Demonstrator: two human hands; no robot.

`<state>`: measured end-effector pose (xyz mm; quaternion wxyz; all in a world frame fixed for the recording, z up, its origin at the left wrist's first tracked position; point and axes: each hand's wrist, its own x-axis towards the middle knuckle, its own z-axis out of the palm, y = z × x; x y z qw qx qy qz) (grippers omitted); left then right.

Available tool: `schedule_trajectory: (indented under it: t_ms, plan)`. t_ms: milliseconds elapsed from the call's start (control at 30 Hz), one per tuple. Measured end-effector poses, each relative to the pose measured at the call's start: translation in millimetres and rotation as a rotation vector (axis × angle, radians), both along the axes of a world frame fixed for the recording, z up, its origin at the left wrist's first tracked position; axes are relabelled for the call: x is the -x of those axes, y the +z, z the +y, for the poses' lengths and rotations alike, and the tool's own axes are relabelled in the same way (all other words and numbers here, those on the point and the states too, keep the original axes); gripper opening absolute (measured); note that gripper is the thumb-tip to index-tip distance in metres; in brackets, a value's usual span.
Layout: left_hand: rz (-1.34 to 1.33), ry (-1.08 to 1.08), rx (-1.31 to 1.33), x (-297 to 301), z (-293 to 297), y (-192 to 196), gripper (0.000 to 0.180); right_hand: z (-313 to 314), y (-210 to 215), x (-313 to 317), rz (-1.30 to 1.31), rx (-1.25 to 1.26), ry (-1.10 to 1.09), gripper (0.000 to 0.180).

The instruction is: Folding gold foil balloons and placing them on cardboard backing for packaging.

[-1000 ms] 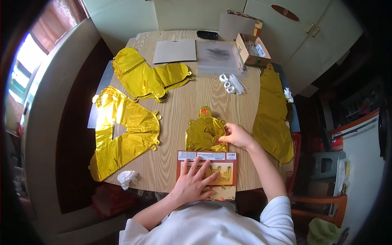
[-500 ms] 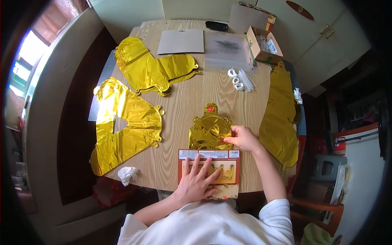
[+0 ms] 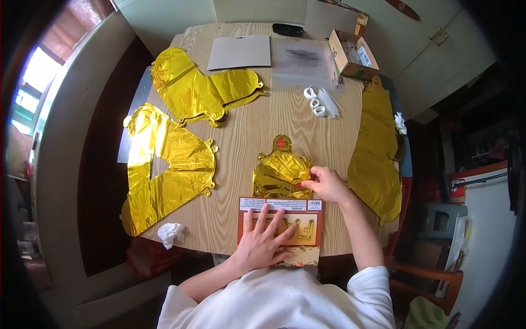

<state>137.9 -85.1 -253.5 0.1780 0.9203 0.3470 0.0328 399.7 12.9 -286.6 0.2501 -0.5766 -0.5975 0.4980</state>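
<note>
My left hand [image 3: 263,239] lies flat, fingers spread, on an orange and white balloon package [image 3: 279,222] at the near edge of the wooden table [image 3: 257,131]. My right hand [image 3: 327,183] pinches the right edge of a folded gold foil balloon [image 3: 279,172] that lies just beyond the package, its small valve tab pointing away from me. The rest of that balloon rests crumpled on the table.
Two large flat gold foil balloons [image 3: 170,167] [image 3: 200,90] lie at the left, another [image 3: 378,148] hangs off the right edge. A grey sheet [image 3: 240,52], clear bag [image 3: 307,57], open cardboard box [image 3: 350,52], white ribbon rolls and straws [image 3: 320,101] sit at the back. A crumpled tissue [image 3: 171,233] lies near left.
The view has shifted slightly. My right hand has tugged the folded gold balloon a little, and it looks more spread out. My left hand stays pressed on the package.
</note>
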Motion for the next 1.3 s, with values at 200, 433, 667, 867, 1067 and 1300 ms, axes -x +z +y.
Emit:
schedule_trajectory:
  t_ms: [200,433,667,867,1067,1300]
  plan:
    - [0.003,0.001,-0.002,-1,-1,0,0.074,0,27,7,-0.139,0.125,0.047,0.033]
    - [0.020,-0.003,0.007,-1,-1,-2,0.074,-17,53,26,-0.405,-0.065,0.013,0.054]
    - [0.018,-0.005,-0.006,-1,-1,-2,0.074,-17,41,13,-0.343,-0.007,0.006,0.036]
    - [0.023,-0.007,-0.017,-1,-1,-2,0.074,-18,39,12,-0.339,-0.111,0.033,0.028]
    - [0.033,-0.004,-0.020,0,-1,-1,0.074,-16,44,22,-0.175,-0.061,-0.042,0.029]
    - [0.040,-0.021,-0.031,-1,0,-1,0.074,-22,-19,12,0.076,-0.247,-0.048,0.051]
